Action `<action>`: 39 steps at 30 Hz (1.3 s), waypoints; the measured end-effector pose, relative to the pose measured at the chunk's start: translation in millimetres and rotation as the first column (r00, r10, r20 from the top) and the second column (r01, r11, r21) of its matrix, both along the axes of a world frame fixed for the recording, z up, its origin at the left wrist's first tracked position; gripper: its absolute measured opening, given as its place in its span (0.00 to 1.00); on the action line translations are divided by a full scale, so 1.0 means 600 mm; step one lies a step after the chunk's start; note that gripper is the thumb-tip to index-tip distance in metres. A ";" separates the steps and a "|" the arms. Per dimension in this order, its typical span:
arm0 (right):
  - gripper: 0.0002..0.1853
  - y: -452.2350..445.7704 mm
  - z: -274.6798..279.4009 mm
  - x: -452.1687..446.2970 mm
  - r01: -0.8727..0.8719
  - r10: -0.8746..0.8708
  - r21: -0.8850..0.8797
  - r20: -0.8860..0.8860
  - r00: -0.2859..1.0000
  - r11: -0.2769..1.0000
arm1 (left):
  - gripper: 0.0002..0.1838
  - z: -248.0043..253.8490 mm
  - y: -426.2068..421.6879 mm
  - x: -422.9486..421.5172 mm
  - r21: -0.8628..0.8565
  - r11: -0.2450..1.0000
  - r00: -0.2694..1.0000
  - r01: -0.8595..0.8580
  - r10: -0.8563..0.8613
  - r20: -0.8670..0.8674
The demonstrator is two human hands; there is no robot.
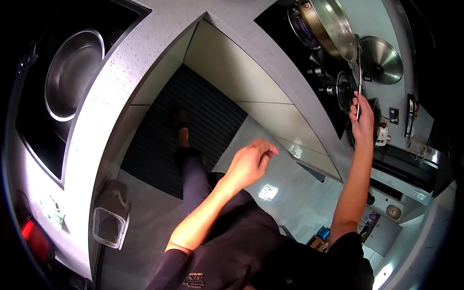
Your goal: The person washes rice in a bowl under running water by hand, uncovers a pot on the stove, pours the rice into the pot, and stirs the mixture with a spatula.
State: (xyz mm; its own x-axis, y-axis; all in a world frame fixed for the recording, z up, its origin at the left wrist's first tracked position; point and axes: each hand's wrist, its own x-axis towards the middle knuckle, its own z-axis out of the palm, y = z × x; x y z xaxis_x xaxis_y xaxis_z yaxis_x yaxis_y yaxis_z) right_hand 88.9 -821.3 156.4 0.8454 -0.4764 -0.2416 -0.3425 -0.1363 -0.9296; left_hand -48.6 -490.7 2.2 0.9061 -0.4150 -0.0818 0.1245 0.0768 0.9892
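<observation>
My right hand [363, 116] is closed round the long metal handle of a frying pan [333, 26] at the upper right. The pan is tilted, with its shiny inner side showing, over the black stove by the wall. Beside it is a round metal lid [382, 60]. My left hand [251, 162] hangs in mid-air before my body, its fingers curled in and nothing visible in them. Floor and cabinet fronts lie below it, and it touches nothing.
A second pan [77, 75] sits in the dark recessed area at the left. A pale speckled counter [121, 72] curves round the floor space. A dark ribbed mat [188, 116] lies under my foot. A clear-sided bin [110, 222] hangs at the left cabinet.
</observation>
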 end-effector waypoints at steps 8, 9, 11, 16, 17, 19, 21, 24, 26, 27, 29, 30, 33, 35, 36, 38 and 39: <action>0.15 -0.033 -0.054 -0.008 -0.099 0.081 0.179 0.104 0.991 0.979 | 0.15 -0.071 -0.001 -0.036 -0.049 0.999 0.998 0.010 -0.013 -0.053; 0.15 -0.024 -0.055 -0.010 -0.081 0.063 0.157 0.113 0.992 0.984 | 0.15 -0.082 -0.006 -0.043 -0.061 0.998 0.999 0.002 -0.005 -0.051; 0.15 -0.021 -0.061 -0.011 -0.094 0.074 0.168 0.124 0.990 0.981 | 0.14 -0.102 -0.016 -0.052 -0.080 0.997 0.999 -0.001 -0.003 -0.050; 0.17 -0.008 -0.076 -0.015 -0.133 0.105 0.195 0.148 0.983 0.972 | 0.13 -0.133 -0.027 -0.056 -0.065 0.997 0.998 0.033 -0.036 -0.056; 0.17 0.001 -0.078 -0.016 -0.136 0.105 0.206 0.153 0.983 0.969 | 0.13 -0.132 -0.027 -0.054 -0.068 0.997 0.997 0.028 -0.033 -0.072; 0.19 0.010 -0.082 -0.015 -0.136 0.099 0.236 0.161 0.982 0.962 | 0.13 -0.122 -0.027 -0.044 -0.068 0.998 0.995 0.019 -0.026 -0.096; 0.20 0.020 -0.082 -0.015 -0.138 0.095 0.254 0.174 0.980 0.957 | 0.14 -0.097 -0.030 -0.024 -0.126 0.992 0.991 -0.003 -0.013 -0.133; 0.20 0.043 -0.067 -0.022 -0.109 0.061 0.237 0.200 0.978 0.966 | 0.20 -0.036 -0.060 0.032 -0.154 0.988 0.993 0.003 -0.021 -0.114; 0.20 0.058 -0.057 -0.027 -0.088 0.037 0.222 0.222 0.974 0.971 | 0.27 0.010 -0.106 0.088 -0.159 0.986 0.998 -0.049 0.040 -0.056; 0.19 0.067 -0.053 -0.029 -0.069 0.020 0.208 0.229 0.973 0.976 | 0.31 0.032 -0.137 0.119 -0.169 0.980 0.994 -0.105 0.103 -0.017; 0.18 0.090 -0.049 -0.038 -0.049 0.034 0.067 0.211 0.977 0.997 | 0.35 0.088 -0.188 0.186 -0.236 0.963 0.990 -0.129 0.112 -0.084; 0.17 0.104 -0.052 -0.039 0.027 -0.026 -0.001 0.224 0.974 1.000 | 0.35 0.109 -0.217 0.213 -0.275 0.955 0.993 -0.110 0.092 -0.078; 0.16 0.132 -0.093 -0.040 0.130 -0.097 -0.067 0.370 0.924 0.989 | 0.29 0.164 -0.261 0.272 -0.389 0.920 0.984 0.054 -0.114 -0.134; 0.15 0.119 -0.102 -0.043 0.072 -0.033 -0.092 0.375 0.927 0.993 | 0.21 0.149 -0.303 0.283 -0.355 0.934 0.988 0.031 -0.082 -0.130; 0.14 0.110 -0.102 -0.051 0.060 -0.043 -0.041 0.322 0.946 0.997 | 0.18 0.145 -0.308 0.292 -0.315 0.948 0.993 0.033 -0.068 -0.098; 0.15 0.094 -0.109 -0.053 0.078 -0.059 -0.050 0.313 0.948 0.996 | 0.14 0.131 -0.315 0.306 -0.246 0.969 0.998 0.032 -0.042 -0.035; 0.15 0.086 -0.113 -0.054 0.087 -0.066 -0.055 0.308 0.949 0.995 | 0.14 0.127 -0.305 0.316 -0.241 0.971 1.000 0.002 -0.006 -0.016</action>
State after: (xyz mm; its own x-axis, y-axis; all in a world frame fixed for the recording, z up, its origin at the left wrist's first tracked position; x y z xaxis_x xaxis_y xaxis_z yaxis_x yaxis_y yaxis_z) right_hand 56.6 -769.6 88.9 0.8338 -0.5491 0.0575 -0.0552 -0.1864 -0.9809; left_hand 140.9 -673.9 78.3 0.9036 -0.4283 0.0058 0.1417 0.3118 0.9395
